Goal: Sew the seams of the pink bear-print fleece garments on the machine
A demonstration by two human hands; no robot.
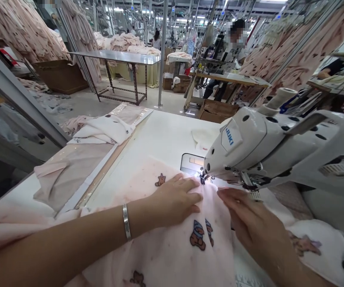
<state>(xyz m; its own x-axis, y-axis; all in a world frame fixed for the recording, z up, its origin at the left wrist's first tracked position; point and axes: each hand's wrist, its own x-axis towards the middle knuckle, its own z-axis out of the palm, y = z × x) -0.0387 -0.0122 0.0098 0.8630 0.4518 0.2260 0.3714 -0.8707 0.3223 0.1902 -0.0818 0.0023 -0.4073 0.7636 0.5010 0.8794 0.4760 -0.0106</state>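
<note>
Pale pink fabric printed with small bears lies across the white machine table and runs under the presser foot of a white sewing machine. My left hand lies flat on the fabric just left of the foot, fingers spread, with a silver bracelet on the wrist. At the fabric's right edge, close to the needle area, is my right hand. Its fingers are held together and extended, with the fingertips at the cloth; whether they pinch it is hidden. A lamp lights the stitching spot.
Folded white and pink pieces lie on the table's left side. More bear-printed fabric sits at the right. Beyond stand a metal-topped table, a pole, hanging pink cloth, and a person at another machine.
</note>
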